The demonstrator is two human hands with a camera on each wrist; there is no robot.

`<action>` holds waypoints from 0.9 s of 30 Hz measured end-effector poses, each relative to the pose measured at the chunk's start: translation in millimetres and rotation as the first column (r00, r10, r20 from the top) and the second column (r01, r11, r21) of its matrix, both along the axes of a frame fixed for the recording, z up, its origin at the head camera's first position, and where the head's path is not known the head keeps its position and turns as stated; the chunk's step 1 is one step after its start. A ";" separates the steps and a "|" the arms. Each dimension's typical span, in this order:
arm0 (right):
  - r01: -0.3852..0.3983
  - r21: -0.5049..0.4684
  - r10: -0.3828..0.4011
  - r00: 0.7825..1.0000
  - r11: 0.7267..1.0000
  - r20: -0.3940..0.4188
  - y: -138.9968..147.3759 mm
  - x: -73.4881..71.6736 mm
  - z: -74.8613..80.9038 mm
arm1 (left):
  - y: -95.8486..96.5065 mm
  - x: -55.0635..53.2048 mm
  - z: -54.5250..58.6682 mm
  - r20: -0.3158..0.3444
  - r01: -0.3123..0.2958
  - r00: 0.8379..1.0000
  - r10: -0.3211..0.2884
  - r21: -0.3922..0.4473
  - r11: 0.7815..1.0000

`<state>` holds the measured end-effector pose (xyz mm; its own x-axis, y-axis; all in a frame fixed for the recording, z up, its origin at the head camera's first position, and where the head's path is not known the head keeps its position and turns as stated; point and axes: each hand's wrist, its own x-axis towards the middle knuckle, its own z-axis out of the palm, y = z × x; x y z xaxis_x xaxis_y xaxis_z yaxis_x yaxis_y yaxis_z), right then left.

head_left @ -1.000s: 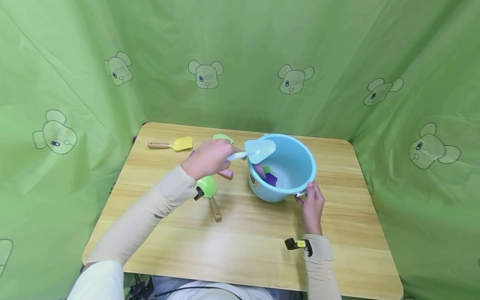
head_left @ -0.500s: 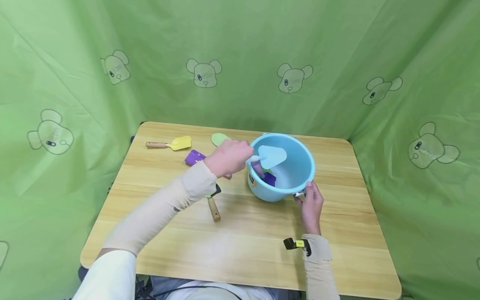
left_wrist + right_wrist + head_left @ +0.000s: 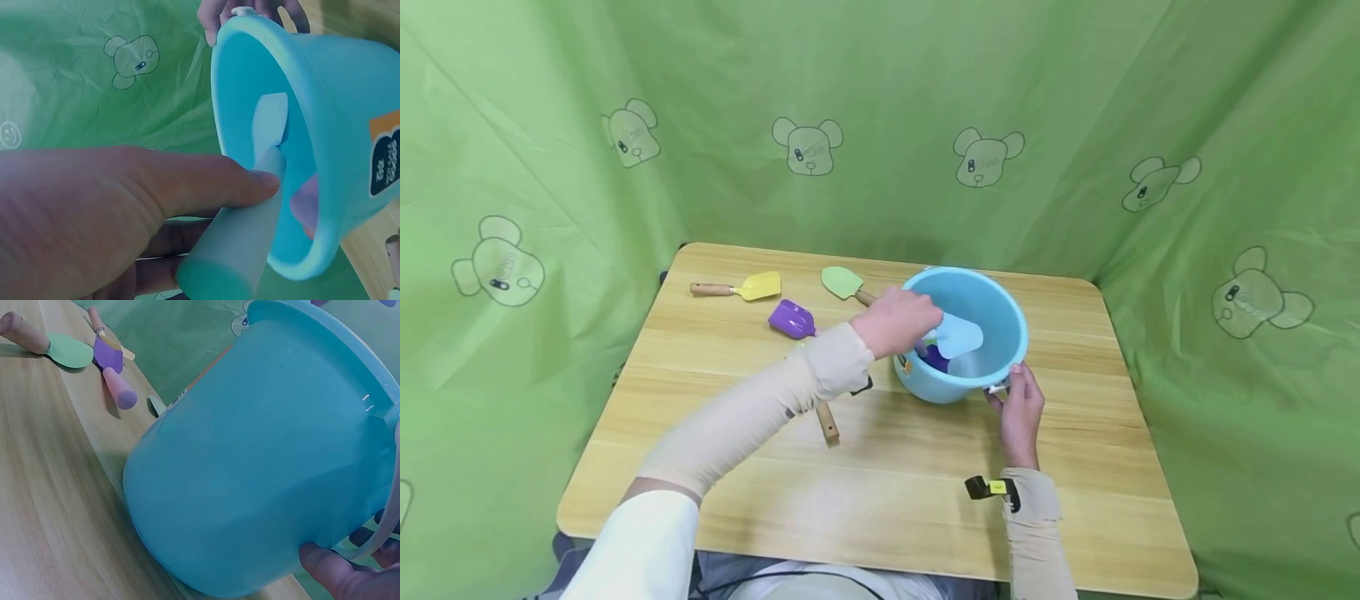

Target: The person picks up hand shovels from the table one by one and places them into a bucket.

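My left hand (image 3: 897, 320) grips the handle of a light-blue toy shovel (image 3: 961, 337), thumb along its pale handle (image 3: 240, 231) in the left wrist view. The shovel's blade is inside the mouth of a light-blue bucket (image 3: 936, 388) that stands on the table. A purple shovel (image 3: 936, 358) lies inside against the near left wall, partly hidden by my left hand. At the bucket's near right rim, my right hand (image 3: 1021, 415) holds the edge beside the handle's white joint. In the right wrist view its thumb (image 3: 328, 565) presses the bucket's side.
Left of the bucket on the wooden table (image 3: 910, 492) lie a yellow shovel (image 3: 762, 286), a purple shovel (image 3: 792, 319) and a pale green trowel (image 3: 841, 282). Another wooden handle (image 3: 827, 423) shows below my left forearm. Green curtain (image 3: 895, 83) surrounds the table.
My left hand has moved right and slightly down, carrying the light-blue shovel from over the bucket's left rim into its mouth. The right hand stays on the rim.
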<state>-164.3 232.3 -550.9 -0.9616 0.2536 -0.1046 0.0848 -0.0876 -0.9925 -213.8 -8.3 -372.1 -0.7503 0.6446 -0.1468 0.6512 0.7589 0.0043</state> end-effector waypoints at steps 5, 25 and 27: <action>0.003 0.010 -0.003 1.000 1.000 0.010 0.2 -0.5 -0.1 | 12.7 -3.7 -4.1 -0.001 0.027 1.000 -0.027 -0.052 0.998; 0.007 -0.002 -0.007 1.000 1.000 -0.025 -1.4 -1.0 -1.0 | 27.8 -9.4 -32.3 0.091 -0.053 0.995 0.050 0.035 0.998; 0.011 -0.009 -0.012 1.000 1.000 -0.024 -1.3 -0.9 -1.2 | 27.7 -9.0 -35.0 0.088 -0.062 0.994 0.057 0.053 0.997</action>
<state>-165.2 231.0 -552.1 -0.9609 0.2637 -0.0840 0.0601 -0.0977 -0.9934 -222.7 19.4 -407.1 -0.7739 0.6078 -0.1781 0.5999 0.7936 0.1015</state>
